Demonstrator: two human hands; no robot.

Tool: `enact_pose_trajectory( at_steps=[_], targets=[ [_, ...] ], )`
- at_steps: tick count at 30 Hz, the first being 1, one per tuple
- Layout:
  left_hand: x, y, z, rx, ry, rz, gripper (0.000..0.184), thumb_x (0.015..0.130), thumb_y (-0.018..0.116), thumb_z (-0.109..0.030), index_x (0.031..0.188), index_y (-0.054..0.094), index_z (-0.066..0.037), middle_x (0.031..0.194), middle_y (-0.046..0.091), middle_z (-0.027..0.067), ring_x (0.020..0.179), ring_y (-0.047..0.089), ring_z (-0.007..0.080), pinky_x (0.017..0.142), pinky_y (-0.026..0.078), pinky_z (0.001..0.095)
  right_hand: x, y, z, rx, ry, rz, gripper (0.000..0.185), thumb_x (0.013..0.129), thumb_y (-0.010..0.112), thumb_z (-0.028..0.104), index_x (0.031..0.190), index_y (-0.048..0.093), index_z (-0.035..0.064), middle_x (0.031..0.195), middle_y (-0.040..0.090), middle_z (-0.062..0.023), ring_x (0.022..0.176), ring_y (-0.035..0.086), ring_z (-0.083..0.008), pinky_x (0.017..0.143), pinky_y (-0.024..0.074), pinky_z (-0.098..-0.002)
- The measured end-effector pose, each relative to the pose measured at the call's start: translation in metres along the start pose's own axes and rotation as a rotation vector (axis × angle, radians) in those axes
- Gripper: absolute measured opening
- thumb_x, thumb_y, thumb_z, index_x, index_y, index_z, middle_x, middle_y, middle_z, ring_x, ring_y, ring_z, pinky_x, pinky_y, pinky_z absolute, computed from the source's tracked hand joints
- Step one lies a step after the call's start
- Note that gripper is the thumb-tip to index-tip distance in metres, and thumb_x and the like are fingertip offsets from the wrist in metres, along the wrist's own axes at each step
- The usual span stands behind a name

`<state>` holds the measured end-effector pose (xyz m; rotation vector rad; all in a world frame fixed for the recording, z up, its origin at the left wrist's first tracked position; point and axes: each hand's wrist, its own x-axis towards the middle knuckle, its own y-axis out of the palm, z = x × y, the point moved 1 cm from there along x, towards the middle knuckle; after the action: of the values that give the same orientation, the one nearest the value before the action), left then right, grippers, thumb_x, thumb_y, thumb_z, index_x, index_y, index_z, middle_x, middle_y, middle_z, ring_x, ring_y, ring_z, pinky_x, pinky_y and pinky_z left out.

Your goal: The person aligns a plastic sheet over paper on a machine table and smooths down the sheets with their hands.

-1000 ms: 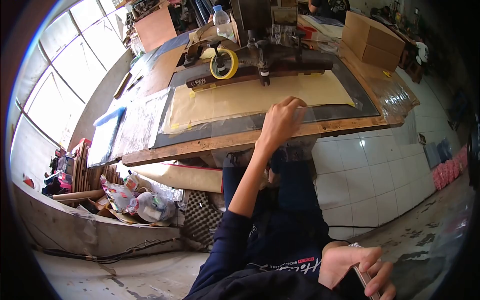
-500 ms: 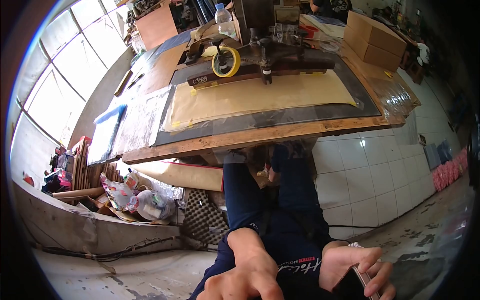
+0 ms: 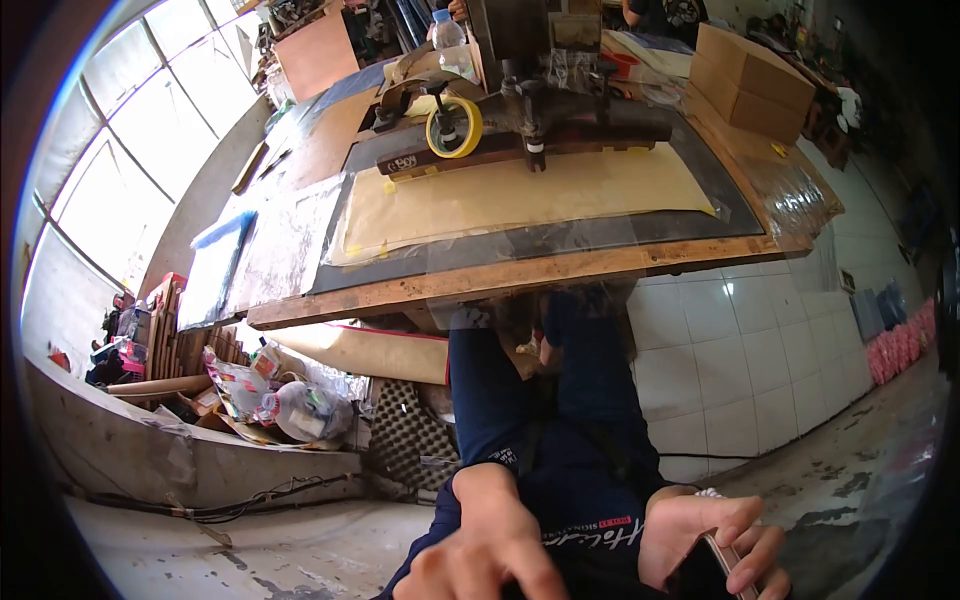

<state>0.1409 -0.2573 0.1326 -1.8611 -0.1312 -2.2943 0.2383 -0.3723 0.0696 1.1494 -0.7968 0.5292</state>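
My left hand (image 3: 485,545) is raised at the bottom centre, in front of my dark blue shirt (image 3: 570,500). Its fingers are bent and apart, the tips cut off by the frame edge, and nothing shows in them. At the lower right my right hand (image 3: 690,530) is closed around a phone (image 3: 718,560) with a dark face and a pale metallic edge. Beyond my knees stands a wooden table (image 3: 480,290). On its dark mat lies a yellowish sheet (image 3: 540,200) under a heavy clamp bar (image 3: 600,136), and a yellow tape roll (image 3: 474,134) hangs on a knob.
Cardboard boxes (image 3: 752,85) stand at the table's right, and a plastic bottle (image 3: 448,32) stands behind the clamp. Plastic bags and scraps (image 3: 300,410) lie at the left by a low ledge. Pink bundles (image 3: 902,338) line the far right floor. Another person (image 3: 665,12) is in the background.
My left hand has shifted slightly downward. The right hand keeps the phone in nearly the same place. The view has moved very slightly; the table things stay put.
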Motion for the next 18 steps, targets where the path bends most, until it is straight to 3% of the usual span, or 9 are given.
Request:
enact_pose_trajectory(
  at_steps=[2,4,5,7,9,10,12,15,18],
  targets=[
    [-0.002,-0.021,0.013,0.017,-0.075,0.119,0.026,0.085,0.043,-0.002,0.066,0.057,-0.013,0.071,0.055,0.0006,0.071,0.054,0.0069,0.088,0.048,0.0325,0.0,0.001,0.005,-0.004,0.034,0.0,0.024,0.097,0.035,0.029,0.109,0.056,0.025,0.084,0.049,0.0028,0.079,0.042,-0.0043,0.074,0.034,-0.0267],
    [-0.019,-0.05,0.017,0.365,-0.683,-0.11,0.03,0.085,0.046,-0.018,0.061,0.055,-0.002,0.063,0.058,0.0096,0.06,0.058,0.0192,0.064,0.05,0.0324,0.002,0.007,0.014,-0.243,0.066,-0.078,0.022,0.096,0.036,0.028,0.104,0.057,0.0268,0.08,0.047,0.0054,0.075,0.04,-0.0022,0.073,0.0336,-0.0238],
    [-0.034,-0.079,0.02,0.709,-1.072,-0.017,0.024,0.085,0.047,-0.015,0.072,0.059,0.001,0.074,0.062,0.0114,0.067,0.06,0.0242,0.065,0.049,0.0346,0.004,0.009,0.019,-0.322,0.078,-0.105,0.022,0.096,0.037,0.028,0.102,0.057,0.0274,0.079,0.046,0.0062,0.074,0.04,-0.0015,0.072,0.0335,-0.0229],
    [-0.078,-0.14,0.046,1.205,-1.26,0.064,0.021,0.088,0.053,-0.023,0.097,0.06,-0.006,0.094,0.063,0.0129,0.085,0.061,0.0299,0.076,0.046,0.0376,0.007,0.012,0.024,-0.31,0.23,-0.107,0.021,0.095,0.038,0.027,0.097,0.058,0.0298,0.076,0.042,0.0078,0.07,0.037,0.0003,0.071,0.0326,-0.0207],
    [-0.119,-0.183,0.056,1.577,-1.311,0.353,0.027,0.088,0.053,-0.027,0.108,0.055,-0.008,0.111,0.058,0.0141,0.101,0.056,0.0304,0.088,0.041,0.0423,0.009,0.015,0.025,-0.31,0.294,-0.137,0.021,0.094,0.038,0.027,0.095,0.058,0.0318,0.073,0.041,0.0082,0.067,0.035,0.0013,0.07,0.0321,-0.0201],
    [-0.129,-0.19,0.059,1.575,-1.31,0.354,0.027,0.088,0.053,-0.027,0.108,0.055,-0.008,0.111,0.058,0.0141,0.101,0.056,0.0304,0.088,0.041,0.0423,0.009,0.016,0.024,-0.315,0.299,-0.153,0.021,0.094,0.038,0.027,0.094,0.058,0.0324,0.073,0.04,0.0081,0.066,0.035,0.0015,0.07,0.032,-0.0202],
    [-0.149,-0.196,0.063,1.69,-1.441,0.457,0.04,0.089,0.049,-0.036,0.122,0.049,-0.013,0.131,0.044,0.0159,0.122,0.042,0.0324,0.1,0.029,0.0528,0.008,0.014,0.021,-0.29,0.28,-0.162,0.021,0.094,0.038,0.027,0.094,0.059,0.0329,0.071,0.04,0.0082,0.065,0.034,0.0015,0.069,0.0318,-0.0202],
    [-0.169,-0.196,0.066,1.83,-1.503,0.631,0.051,0.089,0.043,-0.046,0.132,0.043,-0.019,0.141,0.033,0.0164,0.132,0.028,0.0352,0.104,0.017,0.0607,0.007,0.015,0.018,-0.229,0.258,-0.182,0.022,0.094,0.039,0.027,0.093,0.059,0.0326,0.071,0.04,0.0083,0.064,0.034,0.0014,0.069,0.0318,-0.0203],
    [-0.174,-0.199,0.066,1.761,-1.573,0.622,0.055,0.088,0.039,-0.051,0.136,0.039,-0.024,0.145,0.026,0.0162,0.136,0.019,0.0349,0.105,0.01,0.0626,0.005,0.017,0.02,-0.185,0.264,-0.227,0.022,0.094,0.039,0.027,0.091,0.06,0.0324,0.071,0.039,0.0084,0.063,0.034,0.0014,0.07,0.0317,-0.0205]
  ],
)
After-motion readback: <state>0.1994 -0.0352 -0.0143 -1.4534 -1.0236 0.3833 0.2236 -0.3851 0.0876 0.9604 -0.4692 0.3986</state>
